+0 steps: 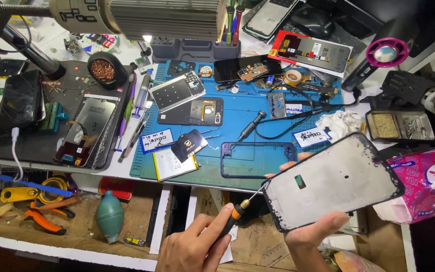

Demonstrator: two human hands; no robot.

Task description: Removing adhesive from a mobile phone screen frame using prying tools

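While the head camera looks down at a cluttered repair bench (122, 174), two bare hands work at the bottom edge, at about 6 o'clock. The left hand (195, 247), at 7 o'clock, is curled shut around a small precision screwdriver (235, 211) with a black and orange handle, pinching it between thumb and fingers. Its thin metal shaft points up toward 1 o'clock, and the tip meets the lower left edge of a phone frame (336, 179).

The right hand (310, 229), at 5 o'clock, grips that phone frame, thumb pressed on the near edge and fingertips showing behind the far edge. It is a pale grey rectangular plate with a dark rim and a small cutout, tilted so its long side runs from 8 o'clock up to 2 o'clock. It is held in the air, clear of the bench.

Just beyond the hands, toward 12 o'clock, lies a blue work mat (237, 113). On it rest an empty dark blue phone rim (258, 158), a flat white battery (174, 163), a second dark-handled screwdriver (250, 126) and several opened phone parts. At 3 o'clock stands a pink tissue pack (424, 186). At 8 o'clock, on a lower wooden shelf, lie a teal rubber air blower (109, 214) and orange-handled pliers (44, 219). At 10 o'clock sits a round holder of brass cleaning wool (104, 70).
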